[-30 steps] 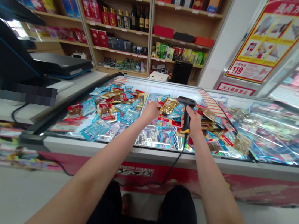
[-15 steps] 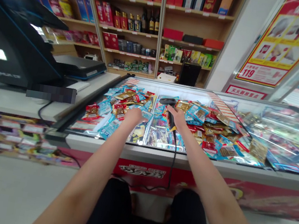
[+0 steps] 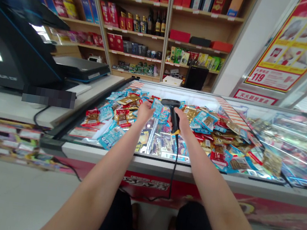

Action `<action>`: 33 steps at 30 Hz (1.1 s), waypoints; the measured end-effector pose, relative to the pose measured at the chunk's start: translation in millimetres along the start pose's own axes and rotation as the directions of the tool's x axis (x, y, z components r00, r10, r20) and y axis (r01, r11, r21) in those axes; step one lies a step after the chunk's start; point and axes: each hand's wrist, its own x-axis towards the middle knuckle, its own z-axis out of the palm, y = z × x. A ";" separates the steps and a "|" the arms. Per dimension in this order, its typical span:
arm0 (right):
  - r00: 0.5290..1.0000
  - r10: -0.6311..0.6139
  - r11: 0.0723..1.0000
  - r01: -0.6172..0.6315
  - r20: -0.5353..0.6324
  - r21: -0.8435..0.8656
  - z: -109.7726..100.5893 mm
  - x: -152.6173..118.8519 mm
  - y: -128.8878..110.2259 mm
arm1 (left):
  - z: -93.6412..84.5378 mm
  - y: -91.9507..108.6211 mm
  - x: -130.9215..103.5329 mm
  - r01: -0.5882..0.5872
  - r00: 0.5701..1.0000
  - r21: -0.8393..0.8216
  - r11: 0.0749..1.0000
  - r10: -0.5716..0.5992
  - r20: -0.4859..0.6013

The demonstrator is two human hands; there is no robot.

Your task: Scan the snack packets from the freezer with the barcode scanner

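In the head view my left hand pinches a small blue snack packet, held up over the glass top of a freezer. My right hand is wrapped round the handle of a black barcode scanner with a yellow base. Its head points left, close beside the packet. A black cable hangs from the handle over the freezer's front. Loose packets in blue, red and gold lie about both hands, with a red packet left of my left hand and a heap to the right.
The chest freezer spans the front, its glass lids sloping off right. At the left, a counter carries a black scale machine. Behind stand shelves of boxes and bottles. A red and yellow sign is at the right.
My left hand has moved up and right, bringing a blue packet up in front of the scanner. The right hand keeps the scanner in nearly the same place.
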 end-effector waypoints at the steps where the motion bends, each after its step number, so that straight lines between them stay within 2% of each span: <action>1: 1.000 0.003 1.000 -0.003 0.007 0.013 -0.7 -0.7 -1.0 | 3.5 0.6 0.5 -0.001 1.000 -0.035 0.999 0.001 -0.010; 8: 1.000 -0.003 1.000 0.002 0.022 0.025 -1.7 -2.0 -2.7 | 8.7 1.5 -0.4 -0.037 0.997 -0.139 0.990 0.028 -0.066; 25: 0.994 -0.042 0.999 0.041 0.104 0.004 -5.9 -4.2 -1.9 | 5.3 1.4 -0.2 -0.051 0.993 -0.072 0.996 0.043 -0.114; 33: 0.995 -0.028 1.000 0.029 0.099 -0.006 -4.5 -7.6 -4.2 | 4.3 2.7 -1.2 -0.033 0.993 -0.075 0.997 0.024 -0.113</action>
